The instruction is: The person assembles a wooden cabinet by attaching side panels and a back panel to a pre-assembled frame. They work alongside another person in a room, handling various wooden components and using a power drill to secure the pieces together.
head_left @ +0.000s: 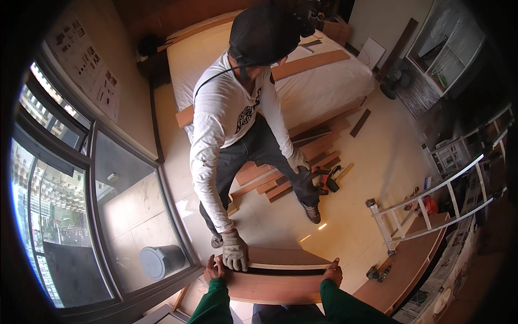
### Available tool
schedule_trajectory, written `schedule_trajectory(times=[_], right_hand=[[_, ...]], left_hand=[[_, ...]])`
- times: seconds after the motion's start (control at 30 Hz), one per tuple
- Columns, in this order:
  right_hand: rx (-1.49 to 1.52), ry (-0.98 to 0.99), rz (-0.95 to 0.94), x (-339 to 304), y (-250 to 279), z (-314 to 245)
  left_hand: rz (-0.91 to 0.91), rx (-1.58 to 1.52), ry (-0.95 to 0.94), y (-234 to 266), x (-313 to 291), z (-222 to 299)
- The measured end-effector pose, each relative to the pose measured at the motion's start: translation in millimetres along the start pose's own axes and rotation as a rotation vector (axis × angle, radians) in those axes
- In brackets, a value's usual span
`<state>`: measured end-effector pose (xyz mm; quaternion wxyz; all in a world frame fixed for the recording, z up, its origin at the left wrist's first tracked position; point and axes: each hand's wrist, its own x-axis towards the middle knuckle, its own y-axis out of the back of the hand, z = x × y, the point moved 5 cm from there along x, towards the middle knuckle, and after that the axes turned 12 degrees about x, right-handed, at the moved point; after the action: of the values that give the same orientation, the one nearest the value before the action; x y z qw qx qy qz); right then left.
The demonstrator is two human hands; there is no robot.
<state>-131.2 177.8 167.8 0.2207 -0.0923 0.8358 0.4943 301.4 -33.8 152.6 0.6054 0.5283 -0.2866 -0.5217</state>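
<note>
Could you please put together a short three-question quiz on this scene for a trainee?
1. True or false: both of the wearer's hands, left hand and right hand, grip the ends of the wooden panel.
2. What does the co-worker's gloved hand rest on? A) the ladder B) the wooden panel C) the grey bin
3. Fill in: the power drill lies on the ____ beside the stacked wood offcuts.

Key: 1 true; 2 B; 3 floor. The ladder lies to the right and the grey bin stands outside the window.
</note>
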Motion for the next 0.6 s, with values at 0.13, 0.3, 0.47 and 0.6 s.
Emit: schedule_trajectory(times=[0.13,0.3,0.47,0.6], right_hand=[[0.048,-0.030,0.018,6,0,7],[0.026,-0.028,0.045,11,-3,10],[-0.131,-0.002,-0.001,7,-2,0],[-0.229,0.184,-0.016,16,-7,8]], left_hand=[[0.038,-0.044,-0.019,2,-5,5],[-0.019,0.021,0.025,6,-6,10],[-0.003,0.061,-0.010,7,-6,8],[-0.018,0.078,-0.008,14,-6,20]])
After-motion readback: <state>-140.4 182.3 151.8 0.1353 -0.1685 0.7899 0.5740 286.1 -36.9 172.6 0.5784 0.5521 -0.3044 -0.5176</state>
